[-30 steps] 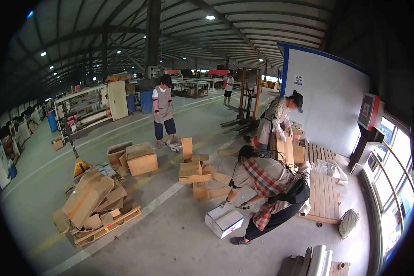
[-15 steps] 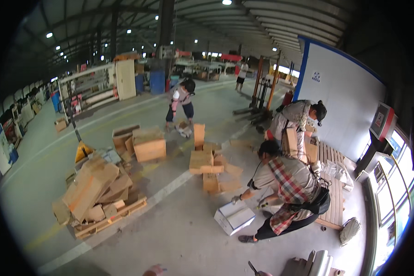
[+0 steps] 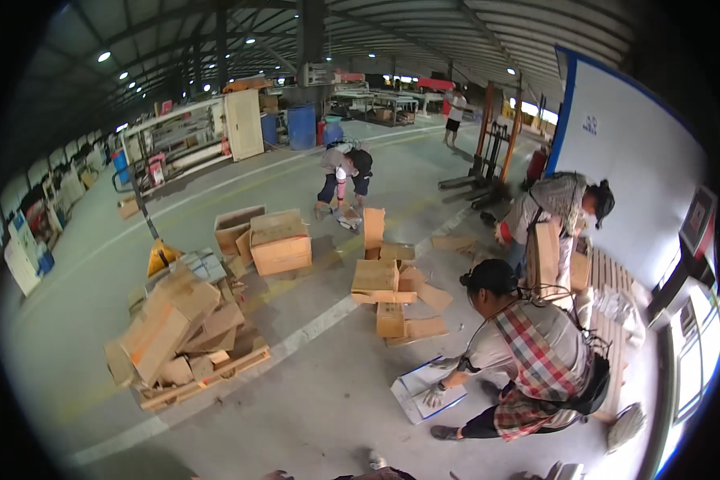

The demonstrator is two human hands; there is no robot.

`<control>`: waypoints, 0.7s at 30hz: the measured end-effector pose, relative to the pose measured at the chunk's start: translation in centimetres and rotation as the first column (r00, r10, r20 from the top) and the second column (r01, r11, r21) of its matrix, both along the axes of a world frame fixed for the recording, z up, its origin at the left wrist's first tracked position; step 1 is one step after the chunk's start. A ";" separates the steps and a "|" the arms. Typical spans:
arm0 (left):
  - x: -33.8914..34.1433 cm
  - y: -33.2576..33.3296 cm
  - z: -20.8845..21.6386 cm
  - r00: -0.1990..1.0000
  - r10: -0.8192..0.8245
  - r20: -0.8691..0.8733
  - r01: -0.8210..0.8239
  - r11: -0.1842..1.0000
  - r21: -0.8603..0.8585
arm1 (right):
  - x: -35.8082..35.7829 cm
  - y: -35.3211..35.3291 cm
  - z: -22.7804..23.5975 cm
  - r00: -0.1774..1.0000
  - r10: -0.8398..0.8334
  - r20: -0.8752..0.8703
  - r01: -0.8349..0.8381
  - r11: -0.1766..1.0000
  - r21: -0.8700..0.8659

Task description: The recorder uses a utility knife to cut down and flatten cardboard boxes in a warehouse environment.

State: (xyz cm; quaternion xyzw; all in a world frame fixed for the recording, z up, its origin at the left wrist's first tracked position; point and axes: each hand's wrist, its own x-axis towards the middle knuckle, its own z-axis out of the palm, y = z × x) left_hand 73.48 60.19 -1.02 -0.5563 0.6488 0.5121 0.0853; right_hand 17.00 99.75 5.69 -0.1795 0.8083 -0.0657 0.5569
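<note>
At the lower edge a blurred skin-coloured sliver seems to be my left hand, with its fingers cut off from sight. I cannot make out my right hand. A pale, rounded shape pokes up beside dark cloth at the bottom; I cannot tell whether it is a shoe or a glove. Ahead to the right, a crouching co-worker in a red-plaid garment presses both gloved hands on a white, blue-edged carton, which lies low on the floor, apart from me.
A loaded pallet of flattened cardboard is at left, by a yellow pallet jack. Brown boxes and opened cartons lie mid-floor. Two people bend nearby; another stands far back. Wooden slats lie at right.
The view has shifted, so the scene sits farther right and lower. The co-worker's white carton has gone from standing up to nearly flat. The knife-like blade at the bottom no longer shows clearly.
</note>
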 end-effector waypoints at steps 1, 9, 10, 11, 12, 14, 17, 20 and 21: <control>-0.3 -0.6 0.9 0.999 0.036 0.014 -0.035 0.999 -0.015 | -1.9 -2.2 -0.9 0.977 0.207 -0.045 -0.205 0.978 0.039; -4.9 -2.6 5.2 0.957 0.243 -0.160 -0.265 0.954 -0.138 | -8.0 -29.4 -2.9 0.323 0.801 -0.504 -0.946 0.293 -0.140; -4.8 -2.3 5.7 0.974 0.212 -0.077 -0.223 0.957 -0.186 | -7.0 -33.5 -0.8 0.510 0.767 -0.389 -0.859 0.479 -0.182; -5.4 -2.8 5.9 0.986 0.168 0.004 -0.163 0.960 -0.227 | -6.5 -35.9 0.1 0.686 0.678 -0.265 -0.726 0.660 -0.191; -6.1 -3.2 5.7 0.988 0.155 -0.001 -0.151 0.964 -0.221 | -6.3 -37.4 -0.2 0.708 0.658 -0.256 -0.706 0.665 -0.243; -6.9 -3.3 5.6 0.986 0.153 0.067 -0.152 0.988 -0.029 | -5.7 -40.0 0.8 0.730 0.642 -0.237 -0.683 0.669 -0.293; -8.4 -4.6 7.4 0.980 0.154 0.123 -0.166 0.982 0.092 | -5.4 -41.2 3.6 0.679 0.704 -0.210 -0.733 0.635 -0.242; -5.1 -7.1 3.2 0.986 0.139 0.087 -0.146 0.985 0.092 | -5.0 -39.9 0.5 0.714 0.689 -0.120 -0.697 0.688 -0.201; -3.7 -7.6 1.0 0.993 0.117 0.016 -0.117 0.992 0.045 | -5.0 -38.6 -0.3 0.719 0.692 -0.062 -0.693 0.707 -0.142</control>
